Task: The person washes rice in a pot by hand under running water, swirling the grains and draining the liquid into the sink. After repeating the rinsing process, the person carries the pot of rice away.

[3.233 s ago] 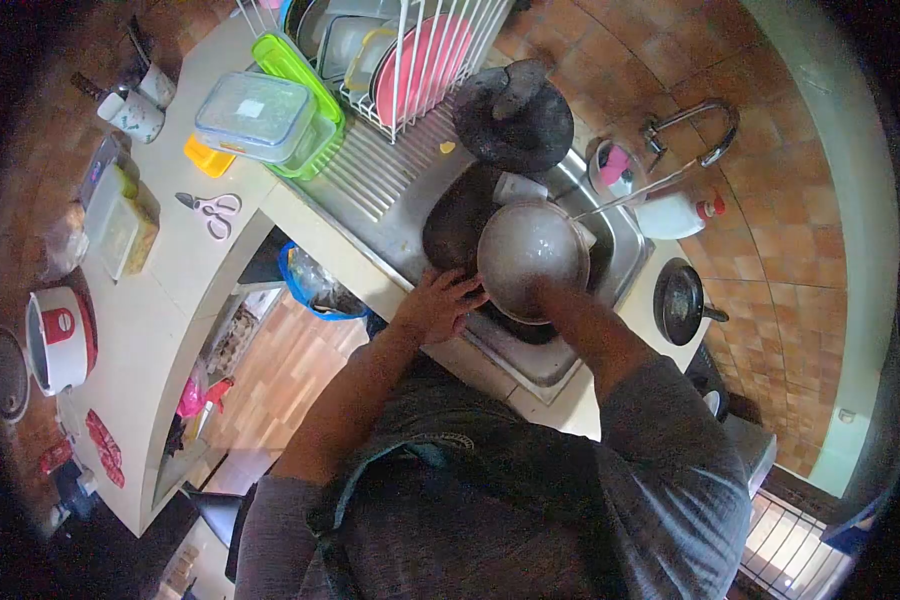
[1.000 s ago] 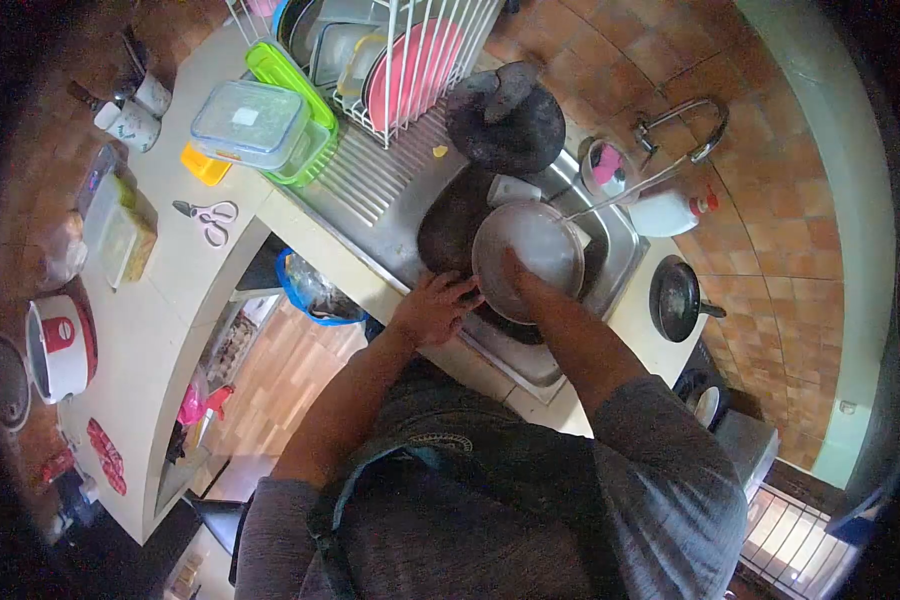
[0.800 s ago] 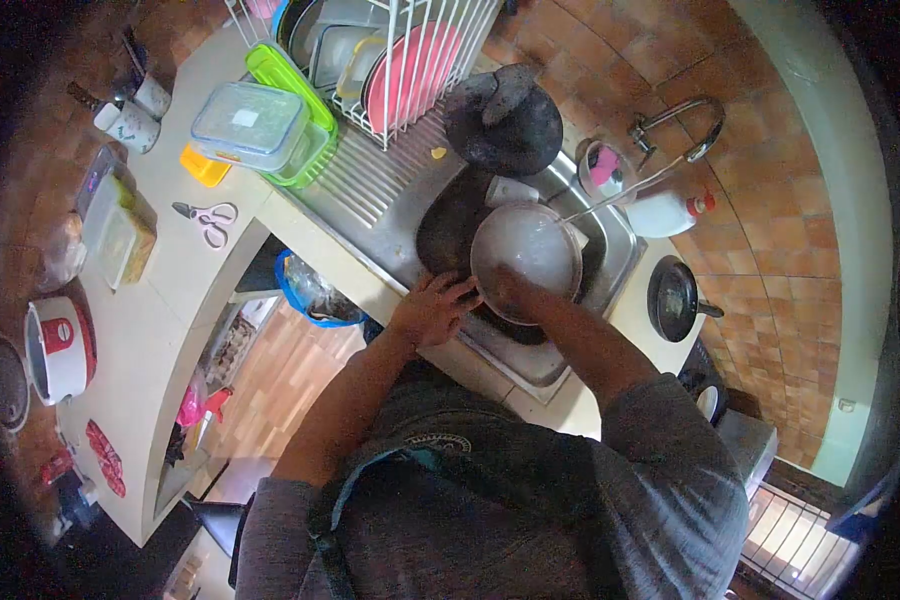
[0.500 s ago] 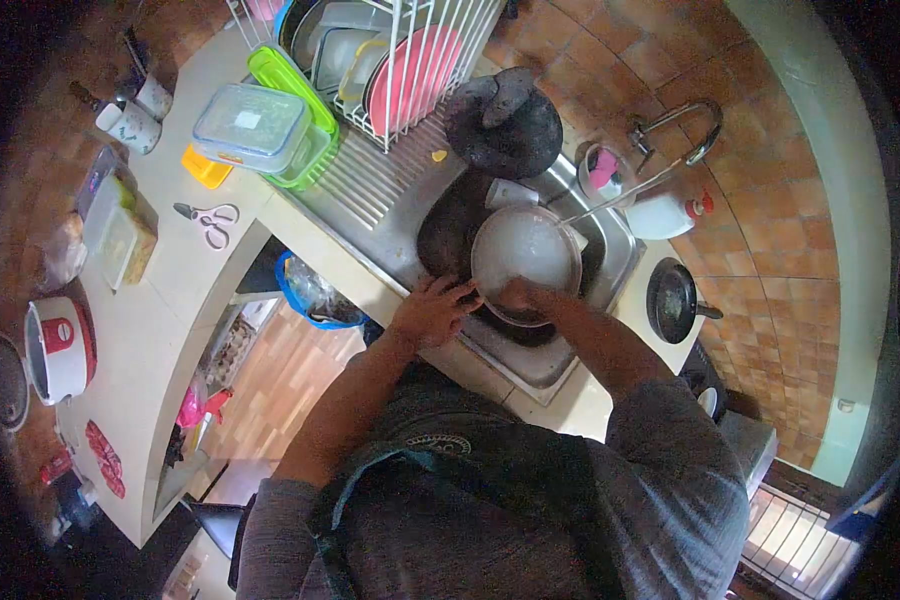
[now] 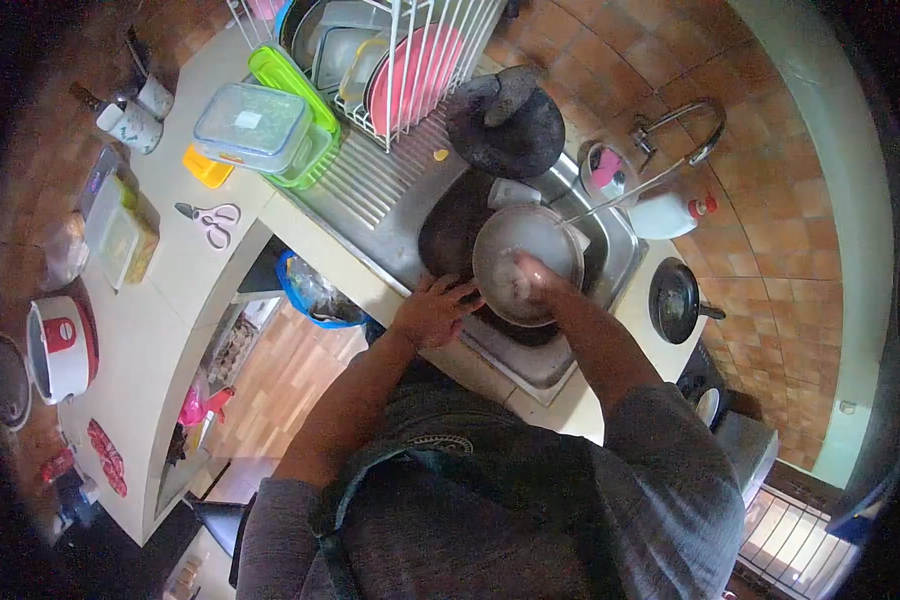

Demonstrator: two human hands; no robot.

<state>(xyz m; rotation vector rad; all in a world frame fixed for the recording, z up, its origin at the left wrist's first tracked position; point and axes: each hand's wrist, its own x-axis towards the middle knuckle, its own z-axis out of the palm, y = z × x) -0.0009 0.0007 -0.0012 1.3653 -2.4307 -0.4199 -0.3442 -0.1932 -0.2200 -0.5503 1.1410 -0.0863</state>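
A round metal pot (image 5: pixel 505 232) with cloudy liquid in it sits in the steel sink (image 5: pixel 545 390). My left hand (image 5: pixel 438 308) is at the pot's near left edge, fingers extended onto the rim and steadying it. Down inside the pot is my right hand (image 5: pixel 538 275), palm partly turned up; its fingers are blurred and partly hidden by the liquid. From the curved tap (image 5: pixel 705 150), a thin stream of water runs down to the pot's far right rim.
A black wok-like pan (image 5: pixel 510 130) stands behind the pot. The white dish rack (image 5: pixel 385 125) and stacked plastic containers (image 5: pixel 250 125) are at the back left. A white bottle (image 5: pixel 662 215) and a small frying pan (image 5: pixel 674 300) are on the right. Scissors (image 5: pixel 215 222) lie on the left counter.
My right hand has moved up and further into the pot, turning so that its paler side shows. The liquid looks lower and more stirred. My left hand stays at the rim.
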